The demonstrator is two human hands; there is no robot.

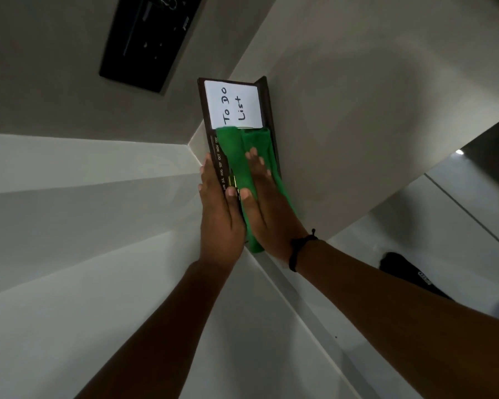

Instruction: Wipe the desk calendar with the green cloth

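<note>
Green cloth (249, 168) pressed flat on the desk calendar (213, 133) by the right hand (267, 208).

Dark-framed calendar lying on the pale tabletop (357, 125), near the middle of the scene, with month names along its left edge and a white "To Do List" card (233, 105) at its far end. Cloth spread over the near half, just short of the card. Right grip open, palm and fingers flat on the cloth, black band (298, 249) at the wrist. Left hand (218, 214) laid against the calendar's left edge, fingers extended, thumb on the frame; grip wide, bracing only. Black panel (147, 38) far left, well apart.
</note>
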